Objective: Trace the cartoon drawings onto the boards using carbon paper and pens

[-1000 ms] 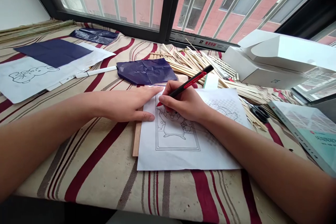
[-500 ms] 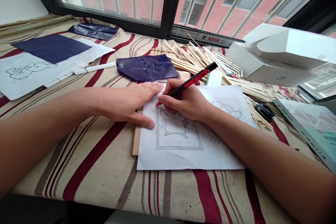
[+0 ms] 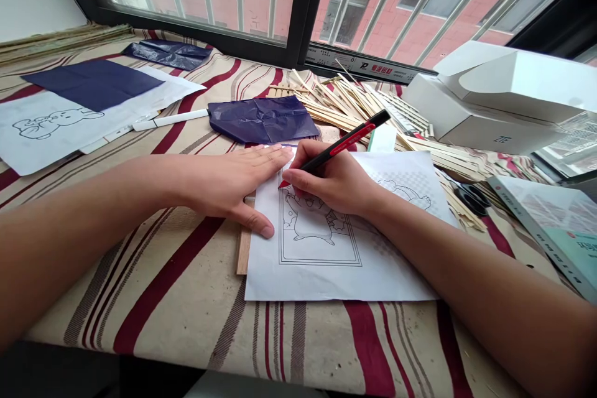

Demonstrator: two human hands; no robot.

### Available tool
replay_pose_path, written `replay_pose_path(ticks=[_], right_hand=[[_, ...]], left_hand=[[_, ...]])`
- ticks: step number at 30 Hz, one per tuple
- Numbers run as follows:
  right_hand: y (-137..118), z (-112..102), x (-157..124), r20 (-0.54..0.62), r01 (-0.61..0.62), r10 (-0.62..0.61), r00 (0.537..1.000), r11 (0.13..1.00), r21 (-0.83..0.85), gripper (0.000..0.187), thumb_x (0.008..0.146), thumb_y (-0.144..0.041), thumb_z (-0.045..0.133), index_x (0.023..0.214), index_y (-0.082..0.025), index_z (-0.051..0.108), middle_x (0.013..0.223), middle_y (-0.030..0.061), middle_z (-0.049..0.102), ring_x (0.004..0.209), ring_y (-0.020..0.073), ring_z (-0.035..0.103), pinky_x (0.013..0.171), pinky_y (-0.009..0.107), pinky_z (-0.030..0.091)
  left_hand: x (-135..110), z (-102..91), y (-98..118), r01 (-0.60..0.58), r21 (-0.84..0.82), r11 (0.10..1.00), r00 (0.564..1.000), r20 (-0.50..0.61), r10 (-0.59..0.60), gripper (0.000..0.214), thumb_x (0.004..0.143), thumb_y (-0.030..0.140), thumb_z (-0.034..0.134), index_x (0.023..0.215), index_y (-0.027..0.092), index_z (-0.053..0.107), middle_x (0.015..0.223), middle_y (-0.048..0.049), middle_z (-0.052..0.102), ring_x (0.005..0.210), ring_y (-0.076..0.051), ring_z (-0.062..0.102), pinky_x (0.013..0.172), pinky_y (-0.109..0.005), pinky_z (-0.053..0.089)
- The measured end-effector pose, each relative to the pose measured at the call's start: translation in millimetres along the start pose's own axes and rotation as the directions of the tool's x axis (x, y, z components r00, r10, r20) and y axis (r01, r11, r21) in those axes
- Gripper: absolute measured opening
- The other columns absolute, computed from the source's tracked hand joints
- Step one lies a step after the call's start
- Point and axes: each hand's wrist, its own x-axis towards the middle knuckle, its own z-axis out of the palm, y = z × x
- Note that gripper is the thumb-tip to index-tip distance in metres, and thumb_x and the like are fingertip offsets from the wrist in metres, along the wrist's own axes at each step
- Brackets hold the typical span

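A white sheet of paper (image 3: pixel 326 283) with a line drawing of a cartoon animal inside a ruled frame lies in front of me. My left hand (image 3: pixel 228 183) rests flat along its left edge, fingers stretched out. In my right hand (image 3: pixel 331 177) is a black and red pen (image 3: pixel 347 142), tilted up to the right. Its red tip meets the paper near the left line of the frame. Part of the drawing is hidden beneath my right hand. A wooden board (image 3: pixel 243 252) sticks out from under the sheet's left side.
Behind the paper lies dark blue carbon-like paper (image 3: pixel 261 119), with a heap of thin wooden strips (image 3: pixel 345 102) beyond. Another drawing sheet (image 3: pixel 28 152) is at left, a white pen (image 3: pixel 172 119) beside it. At right are black-handled scissors (image 3: pixel 471 198), a book (image 3: pixel 555 230) and a white box (image 3: pixel 494 112).
The whole view has shifted very slightly. My right hand keeps the pen at nearly the same place on the frame line, and my left hand stays flat on the paper.
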Motion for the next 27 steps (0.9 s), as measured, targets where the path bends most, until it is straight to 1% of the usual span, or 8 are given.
replay_pose_path(ticks=[4,7,9,12,15,18,23,27], right_hand=[[-4.4,1.4,-0.9,-0.090,-0.065,0.078,0.993,0.987,0.146,0.036,0.085,-0.037,0.085,0.078,-0.023,0.052,0.057,-0.0059,0.063,0.048,0.0089,0.051,0.047,0.024,0.038],[-8.9,3.1,-2.5,-0.099,-0.135,0.148,0.984,0.983,0.127,0.036,0.083,-0.034,0.087,0.077,-0.023,0.054,0.056,-0.0059,0.063,0.047,0.0087,0.051,0.046,0.024,0.038],[-10.5,4.0,-3.5,-0.089,-0.155,0.163,0.983,0.984,0.087,0.035,0.082,-0.033,0.087,0.076,-0.022,0.055,0.056,-0.0059,0.063,0.048,0.0092,0.052,0.046,0.025,0.039],[-10.6,5.0,-4.3,-0.080,-0.143,0.145,0.986,0.989,0.039,0.032,0.082,-0.032,0.086,0.076,-0.022,0.056,0.058,-0.0055,0.063,0.050,0.0098,0.053,0.048,0.025,0.040],[-10.1,5.6,-4.7,-0.074,-0.115,0.115,0.991,0.993,0.001,0.029,0.083,-0.029,0.083,0.076,-0.021,0.056,0.059,-0.0055,0.063,0.052,0.0100,0.054,0.050,0.025,0.041],[-10.1,5.9,-5.3,-0.064,-0.106,0.105,0.992,0.994,-0.003,0.027,0.084,-0.027,0.081,0.076,-0.022,0.055,0.059,-0.0057,0.062,0.051,0.0099,0.053,0.050,0.026,0.040],[-9.4,6.2,-6.0,-0.068,-0.095,0.094,0.993,0.995,-0.025,0.025,0.084,-0.026,0.078,0.075,-0.022,0.055,0.060,-0.0055,0.062,0.053,0.0104,0.053,0.051,0.026,0.041],[-9.6,5.7,-5.7,-0.010,-0.081,0.081,0.997,0.997,-0.006,0.024,0.084,-0.025,0.075,0.075,-0.022,0.053,0.059,-0.0061,0.061,0.051,0.0098,0.051,0.050,0.025,0.040]], left_hand=[[0.1,-1.4,1.0,0.005,0.033,0.999,1.000,0.013,-0.006,0.133,0.083,0.087,0.060,0.173,0.008,0.000,0.180,-0.0181,-0.009,0.168,-0.039,-0.003,0.136,-0.050,0.010],[-0.4,-2.3,1.9,0.021,0.054,0.998,0.999,0.028,-0.023,0.135,0.082,0.089,0.057,0.173,0.008,-0.001,0.180,-0.0192,-0.011,0.168,-0.037,-0.005,0.136,-0.051,0.010],[-0.8,-2.0,1.9,0.023,0.055,0.998,0.999,0.024,-0.024,0.134,0.082,0.090,0.057,0.173,0.009,0.001,0.180,-0.0196,-0.008,0.168,-0.038,-0.003,0.135,-0.051,0.011],[-1.3,-0.4,0.7,0.006,0.032,0.999,1.000,0.000,-0.006,0.133,0.081,0.091,0.057,0.173,0.011,0.005,0.180,-0.0201,-0.005,0.168,-0.040,0.000,0.135,-0.052,0.013],[-1.2,0.9,-0.4,-0.001,0.041,0.999,1.000,-0.006,0.002,0.133,0.081,0.093,0.056,0.173,0.009,0.009,0.179,-0.0207,-0.005,0.168,-0.039,0.000,0.135,-0.053,0.012],[-0.8,0.5,0.8,0.017,0.063,0.998,1.000,0.003,-0.017,0.134,0.081,0.092,0.056,0.173,0.008,0.008,0.180,-0.0210,-0.005,0.168,-0.039,0.000,0.135,-0.052,0.011],[-0.3,-1.0,4.2,0.025,0.055,0.998,1.000,0.000,-0.025,0.134,0.081,0.089,0.059,0.173,0.007,0.006,0.180,-0.0211,-0.004,0.167,-0.042,0.002,0.135,-0.050,0.011],[0.0,-0.5,2.9,0.026,0.079,0.997,1.000,0.004,-0.027,0.134,0.080,0.093,0.056,0.173,0.008,0.009,0.180,-0.0218,-0.002,0.167,-0.042,0.004,0.135,-0.052,0.012]])
